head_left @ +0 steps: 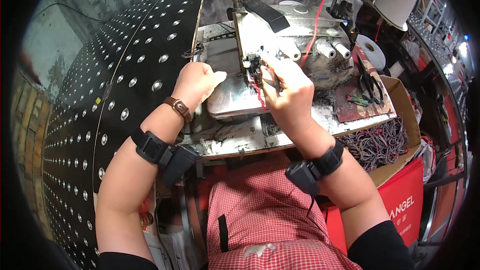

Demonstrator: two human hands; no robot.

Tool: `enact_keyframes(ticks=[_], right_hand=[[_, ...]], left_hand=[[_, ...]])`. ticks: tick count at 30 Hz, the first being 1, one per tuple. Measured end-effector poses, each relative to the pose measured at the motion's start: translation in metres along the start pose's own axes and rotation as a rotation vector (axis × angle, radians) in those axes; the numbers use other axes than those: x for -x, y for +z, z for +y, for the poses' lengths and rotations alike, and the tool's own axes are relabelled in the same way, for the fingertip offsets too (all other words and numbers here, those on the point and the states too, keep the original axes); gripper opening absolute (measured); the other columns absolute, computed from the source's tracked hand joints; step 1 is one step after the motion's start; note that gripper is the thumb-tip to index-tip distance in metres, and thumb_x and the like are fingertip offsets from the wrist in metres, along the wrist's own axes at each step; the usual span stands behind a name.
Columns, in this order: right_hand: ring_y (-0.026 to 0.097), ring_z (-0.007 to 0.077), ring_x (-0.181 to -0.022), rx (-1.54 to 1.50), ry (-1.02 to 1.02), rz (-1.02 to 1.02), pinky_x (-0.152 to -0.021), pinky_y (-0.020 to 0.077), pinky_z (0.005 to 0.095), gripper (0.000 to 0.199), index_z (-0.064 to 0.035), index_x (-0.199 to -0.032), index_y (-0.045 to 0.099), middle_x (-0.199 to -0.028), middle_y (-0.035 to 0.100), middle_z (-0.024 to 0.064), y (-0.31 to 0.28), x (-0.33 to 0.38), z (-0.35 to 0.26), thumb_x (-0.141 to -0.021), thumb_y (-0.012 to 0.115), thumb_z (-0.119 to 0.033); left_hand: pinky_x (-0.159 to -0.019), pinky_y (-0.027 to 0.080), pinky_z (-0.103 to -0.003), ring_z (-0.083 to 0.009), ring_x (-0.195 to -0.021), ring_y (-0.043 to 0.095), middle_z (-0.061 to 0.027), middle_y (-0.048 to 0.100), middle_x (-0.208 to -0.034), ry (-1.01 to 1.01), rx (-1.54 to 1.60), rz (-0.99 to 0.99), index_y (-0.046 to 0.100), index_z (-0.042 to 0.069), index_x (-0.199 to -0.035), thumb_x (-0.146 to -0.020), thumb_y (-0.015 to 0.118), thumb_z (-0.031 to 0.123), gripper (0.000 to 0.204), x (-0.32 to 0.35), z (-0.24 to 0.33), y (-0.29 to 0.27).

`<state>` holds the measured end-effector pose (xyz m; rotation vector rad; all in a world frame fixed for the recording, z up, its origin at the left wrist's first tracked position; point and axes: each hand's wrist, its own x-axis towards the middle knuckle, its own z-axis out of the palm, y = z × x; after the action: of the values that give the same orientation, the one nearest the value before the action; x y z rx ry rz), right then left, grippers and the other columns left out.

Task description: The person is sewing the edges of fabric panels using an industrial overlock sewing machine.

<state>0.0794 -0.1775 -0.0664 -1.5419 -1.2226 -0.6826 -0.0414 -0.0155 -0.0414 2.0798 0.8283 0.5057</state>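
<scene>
My right hand (282,87) is at the needle area of a grey sewing machine (280,45), fingers pinched on a small metal tool (271,81) beside a short red cord piece (259,95) hanging under the presser foot. My left hand (196,82) is closed into a loose fist and rests on the left edge of the shiny metal bed plate (230,97). I cannot tell whether anything is inside that fist. A red thread (318,15) runs down from above to the machine. Both forearms carry black strapped devices.
A black panel with rows of round metal studs (125,95) fills the left side. Scissors (369,82) lie on a red mat at the right. A cardboard box holds several dark and red cords (380,142). White thread spools (332,49) sit behind the machine.
</scene>
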Motion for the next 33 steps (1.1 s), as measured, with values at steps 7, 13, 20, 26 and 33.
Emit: enact_keyframes(ticks=[7, 13, 20, 26, 33], right_hand=[[0.064, 0.0284, -0.075, 0.145, 0.013, -0.094, -0.066, 0.0514, 0.0320, 0.027, -0.0043, -0.096, 0.065, -0.085, 0.065, 0.0129, -0.003, 0.001, 0.005, -0.069, 0.066, -0.010], [0.063, 0.0266, -0.068, 0.264, -0.069, -0.127, -0.059, 0.0502, 0.0319, 0.027, -0.0054, -0.091, 0.066, -0.077, 0.064, 0.0104, -0.005, 0.002, 0.007, -0.064, 0.067, -0.010], [0.062, 0.0278, -0.058, 0.620, -0.003, -0.481, -0.054, 0.0496, 0.0372, 0.016, -0.0033, -0.073, 0.061, -0.064, 0.061, 0.0135, -0.021, -0.028, -0.022, -0.065, 0.066, -0.016], [0.061, 0.0314, -0.065, 0.320, 0.004, -0.934, -0.057, 0.0484, 0.0395, 0.016, -0.0037, -0.070, 0.057, -0.067, 0.059, 0.0129, -0.099, -0.021, -0.066, -0.063, 0.068, -0.014], [0.061, 0.0308, -0.063, -0.615, 0.024, -1.664, -0.055, 0.0514, 0.0377, 0.013, -0.0001, -0.077, 0.054, -0.075, 0.057, 0.0124, -0.176, 0.018, -0.102, -0.072, 0.059, -0.011]], left_hand=[[-0.044, 0.024, -0.023, -0.0032, -0.047, 0.027, 0.0093, 0.032, -0.051, 0.037, 0.121, 0.079, 0.033, 0.014, -0.050, -0.075, 0.065, 0.007, 0.041, 0.005, 0.004, -0.009], [-0.047, 0.025, -0.022, -0.0028, -0.050, 0.029, 0.0085, 0.034, -0.053, 0.038, 0.154, 0.104, 0.035, 0.013, -0.051, -0.073, 0.062, 0.001, 0.037, 0.008, 0.003, -0.010], [-0.045, 0.024, -0.022, -0.0025, -0.050, 0.030, 0.0088, 0.035, -0.053, 0.141, 0.157, 0.106, 0.034, 0.012, -0.052, -0.072, 0.061, 0.000, 0.035, 0.005, 0.005, -0.006], [-0.045, 0.023, -0.023, -0.0043, -0.050, 0.027, 0.0064, 0.030, -0.053, 0.283, 0.033, 0.223, 0.029, 0.010, -0.055, -0.069, 0.055, -0.002, 0.032, 0.000, 0.005, 0.007], [-0.049, 0.032, -0.024, -0.0076, -0.056, 0.038, 0.0008, 0.043, -0.063, 0.273, 0.120, 0.240, 0.032, 0.009, -0.057, -0.071, 0.050, -0.005, 0.028, -0.021, 0.011, 0.022]])
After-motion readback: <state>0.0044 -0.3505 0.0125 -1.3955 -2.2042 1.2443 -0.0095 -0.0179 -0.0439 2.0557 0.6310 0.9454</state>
